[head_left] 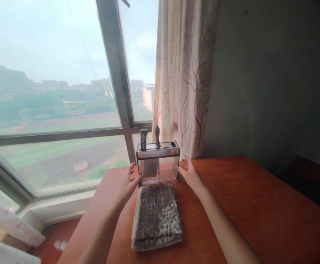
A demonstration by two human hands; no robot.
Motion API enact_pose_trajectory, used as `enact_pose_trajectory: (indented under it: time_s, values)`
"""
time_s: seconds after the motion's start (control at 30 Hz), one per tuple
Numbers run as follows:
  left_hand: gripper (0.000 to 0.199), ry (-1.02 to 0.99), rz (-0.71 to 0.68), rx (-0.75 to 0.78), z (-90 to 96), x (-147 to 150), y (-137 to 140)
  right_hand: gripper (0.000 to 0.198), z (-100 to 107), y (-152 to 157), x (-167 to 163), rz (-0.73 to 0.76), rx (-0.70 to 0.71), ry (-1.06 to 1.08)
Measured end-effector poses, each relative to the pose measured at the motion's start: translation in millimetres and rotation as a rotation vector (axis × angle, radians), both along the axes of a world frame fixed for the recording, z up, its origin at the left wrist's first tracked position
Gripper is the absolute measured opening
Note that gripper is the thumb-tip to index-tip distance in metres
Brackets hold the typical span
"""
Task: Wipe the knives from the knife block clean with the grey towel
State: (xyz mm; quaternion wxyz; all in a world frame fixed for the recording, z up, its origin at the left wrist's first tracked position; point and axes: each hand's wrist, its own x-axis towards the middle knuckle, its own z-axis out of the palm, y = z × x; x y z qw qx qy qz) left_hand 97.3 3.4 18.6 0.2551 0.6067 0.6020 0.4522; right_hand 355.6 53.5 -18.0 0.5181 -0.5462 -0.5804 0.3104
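A clear-sided knife block [168, 170] with a dark-edged slotted top stands upright near the far end of the table. In its slots are a cleaver [144, 140] with a black handle, its broad blade showing through the clear front, and a second dark-handled tool [157, 136]. My left hand [129, 180] is at the block's left side, fingers apart, thumb close to the lower corner. On the other side, my right hand [189, 173] has its fingers spread near the right wall. Whether either hand touches the block I cannot tell. A folded grey-and-white towel [157, 216] lies just in front.
The reddish-brown wooden table [245, 212] stretches out to the right. Behind the block hangs a patterned curtain [187, 73], beside a large window with a grey frame [113, 55]. A white sill [58, 209] runs along the left, below table height.
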Motion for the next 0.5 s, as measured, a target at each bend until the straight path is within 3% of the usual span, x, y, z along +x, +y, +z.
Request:
enact_pose_trajectory:
  time_s: [0.13,0.27,0.5]
  values:
    - [0.066,0.105,0.068,-0.092,-33.7,-10,-13,0.056,-35,-19,5,0.054,-0.176,-0.028]
    - [0.063,0.128,0.008,-0.279,-65.4,-14,-22,0.047,-55,-38,-4,0.171,-0.247,-0.097]
    - [0.038,0.051,-0.087,-0.230,-85.0,-11,-28,0.045,-73,-50,-30,0.119,-0.213,-0.116]
